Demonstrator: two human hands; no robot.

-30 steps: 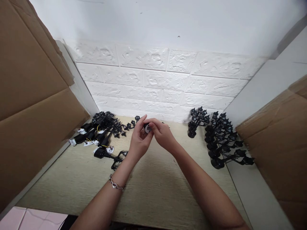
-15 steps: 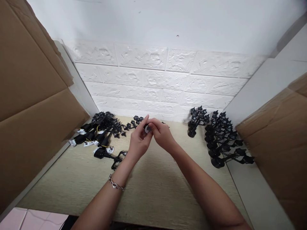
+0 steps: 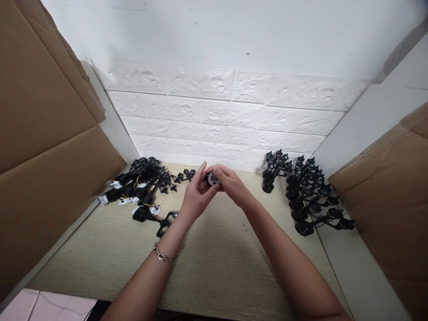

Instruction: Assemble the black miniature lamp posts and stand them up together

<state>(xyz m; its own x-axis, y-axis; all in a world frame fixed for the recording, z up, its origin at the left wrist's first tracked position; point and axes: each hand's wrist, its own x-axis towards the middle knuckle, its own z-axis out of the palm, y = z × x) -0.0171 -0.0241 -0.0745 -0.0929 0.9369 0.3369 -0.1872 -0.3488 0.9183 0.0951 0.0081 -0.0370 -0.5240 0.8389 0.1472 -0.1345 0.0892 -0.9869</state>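
Above the middle of the table, both hands meet around a small black miniature street lamp, whose round base has a grey-white disc (image 3: 212,179) facing me. My left hand (image 3: 197,195) closes on the base from the left, thumb below it and a finger pointing up. From the right, my right hand (image 3: 230,185) grips the same base, its thumb at the disc's edge. The hands hide the rest of the lamp.
At left lies a pile of black lamps (image 3: 143,178) with yellow wires and white pieces; one lamp (image 3: 143,214) lies nearer, by my left forearm. Several lamps (image 3: 304,228) stand in rows at right. Cardboard (image 3: 50,133) flanks the left; a white brick-pattern wall (image 3: 214,111) stands behind.
The disc on the lamp's base shows more fully now, as my right thumb has shifted off its face. Both hands have moved slightly right in view.
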